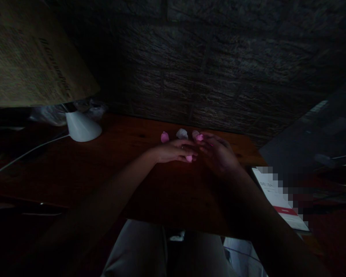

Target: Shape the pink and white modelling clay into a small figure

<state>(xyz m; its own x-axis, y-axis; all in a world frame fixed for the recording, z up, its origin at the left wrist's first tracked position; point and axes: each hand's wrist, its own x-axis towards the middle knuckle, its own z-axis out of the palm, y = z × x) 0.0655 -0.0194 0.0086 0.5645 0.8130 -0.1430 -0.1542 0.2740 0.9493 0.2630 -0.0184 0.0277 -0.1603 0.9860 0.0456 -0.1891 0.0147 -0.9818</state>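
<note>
Dim light blurs the details. My left hand (174, 151) reaches in over the wooden table with a small bright pink lump (188, 158) pinched at its fingertips. To its right, my right hand (220, 152) has its fingers curled round another bright pink piece (200, 137), close to the wall. Beyond my left wrist lies a separate pink piece (165, 137). A white crumpled-looking piece (182, 133) sits between that one and my right fingers. These pieces look soft, like clay or petals; I cannot tell which.
On the left stands a lamp with a white cone base (83, 127), a printed paper-like shade (37, 57) and a white cable (29, 150). A stone-patterned wall (204, 69) rises behind the table (127, 157). A lit screen (276, 196), partly pixelated, is at the right.
</note>
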